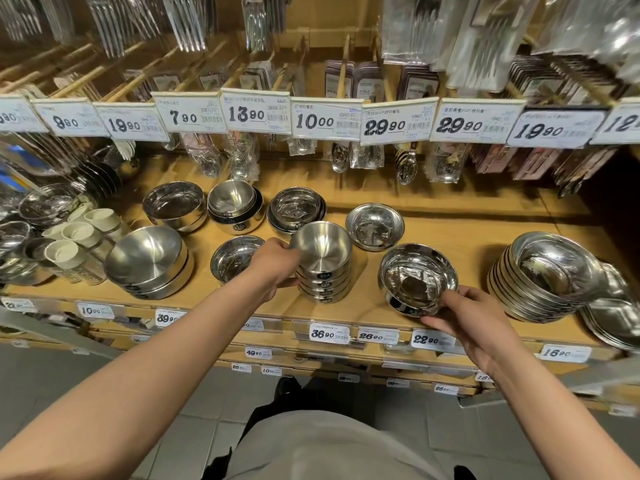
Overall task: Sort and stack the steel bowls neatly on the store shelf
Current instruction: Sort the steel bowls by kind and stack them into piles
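Landmark for all positions: the tall nested stack of brushed steel bowls (323,263) standing mid-shelf on the light wooden store shelf (460,237). Far left of the stack, a cluster of small cream-coloured cups (74,237) lying on their sides, with shiny steel dishes behind them. Nearer, left of the stack at the shelf front, a wide matte steel bowl set (149,261), two or three nested, tilted toward the viewer. Behind-left of the stack, a polished deep steel bowl (175,206), then a small brushed bowl stack with black labels (235,207). Just left of the stack, a single shiny steel bowl (233,258), partly hidden by the left wrist. The person's left hand (277,263) is against the stack's left side, fingers curled round the rim of the top bowl, thumb side toward the viewer. Directly behind the stack, a low pile of polished shallow bowls (296,209); behind-right, a lone polished shallow bowl (375,226). Right of the stack, near the shelf front, a mirror-polished steel bowl with a black label (417,278), upright; the right hand (464,317) grips its near-right rim, thumb on the rim, fingers curled beneath. Far right of the stack, a leaning stack of many shallow steel bowls (543,278). Above everything, a row of white price tags (325,119).
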Action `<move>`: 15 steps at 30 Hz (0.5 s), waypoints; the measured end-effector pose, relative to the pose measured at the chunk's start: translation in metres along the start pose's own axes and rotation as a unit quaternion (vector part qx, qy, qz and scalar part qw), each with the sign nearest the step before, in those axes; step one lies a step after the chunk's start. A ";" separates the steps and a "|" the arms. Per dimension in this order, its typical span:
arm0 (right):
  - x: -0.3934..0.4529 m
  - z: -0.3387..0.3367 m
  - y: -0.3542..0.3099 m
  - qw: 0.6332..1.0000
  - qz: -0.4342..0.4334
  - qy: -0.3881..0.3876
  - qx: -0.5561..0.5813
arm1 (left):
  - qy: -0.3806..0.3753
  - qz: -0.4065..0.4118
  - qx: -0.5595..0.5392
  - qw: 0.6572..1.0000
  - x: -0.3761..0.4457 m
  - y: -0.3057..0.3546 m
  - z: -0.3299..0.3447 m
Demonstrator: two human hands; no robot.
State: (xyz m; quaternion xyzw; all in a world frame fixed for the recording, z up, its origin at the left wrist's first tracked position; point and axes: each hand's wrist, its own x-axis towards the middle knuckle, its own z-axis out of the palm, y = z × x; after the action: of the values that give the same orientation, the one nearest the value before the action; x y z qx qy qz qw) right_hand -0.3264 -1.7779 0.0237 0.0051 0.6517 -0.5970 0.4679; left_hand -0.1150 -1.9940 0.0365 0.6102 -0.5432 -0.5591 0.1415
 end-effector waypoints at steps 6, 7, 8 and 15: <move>-0.004 -0.007 -0.004 1.000 -0.006 0.003 -0.008 | 0.075 0.054 0.032 0.995 -0.018 0.001 -0.020; -0.005 -0.009 -0.006 1.000 -0.006 0.005 -0.010 | 0.080 0.069 0.036 0.994 -0.023 0.003 -0.021; -0.007 -0.011 -0.008 1.000 -0.005 0.004 -0.013 | 0.078 0.082 0.037 0.993 -0.028 0.005 -0.021; -0.026 -0.014 -0.027 1.000 0.004 -0.028 0.000 | -0.063 0.155 0.020 0.986 -0.074 0.023 0.010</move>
State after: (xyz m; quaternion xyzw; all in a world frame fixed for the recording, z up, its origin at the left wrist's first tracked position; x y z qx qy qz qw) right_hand -0.3351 -1.7601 0.0586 -0.0092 0.6385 -0.5951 0.4880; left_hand -0.1194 -1.9373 0.0905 0.4849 -0.6504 -0.5565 0.1795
